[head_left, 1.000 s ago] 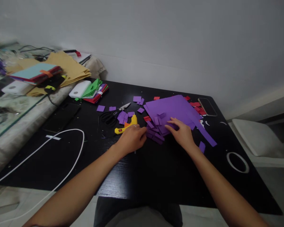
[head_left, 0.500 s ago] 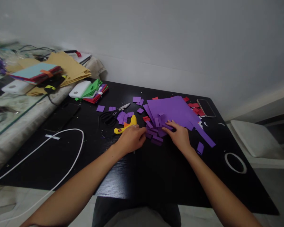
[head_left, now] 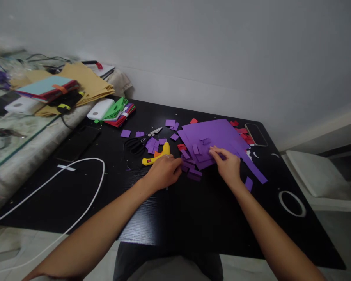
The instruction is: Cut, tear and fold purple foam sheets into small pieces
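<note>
My left hand (head_left: 165,171) is closed, its thumb and fingertips together beside small folded purple paper pieces (head_left: 188,164). Whether it pinches one of them is hidden. Over the stacked purple paper sheets (head_left: 219,132), my right hand (head_left: 228,166) has its thumb and fingers drawn together. What lies between those fingertips, if anything, I cannot make out. Left of that hand, a folded purple piece (head_left: 205,141) and another small piece rest on the sheets. A yellow glue gun (head_left: 156,157) lies just beyond my left hand, near black-handled scissors (head_left: 142,143).
Purple squares (head_left: 125,133) and red paper scraps (head_left: 247,136) are scattered about. A phone (head_left: 256,134) and a white ring (head_left: 292,203) lie at the right. A white cable (head_left: 101,183) loops across the left side. Bundled coloured paper (head_left: 119,113) lies at the back left.
My right hand has shifted slightly right, away from the folded pieces, and its fingers have drawn together. A folded piece now lies flatter on the sheets. My left hand has hardly moved.
</note>
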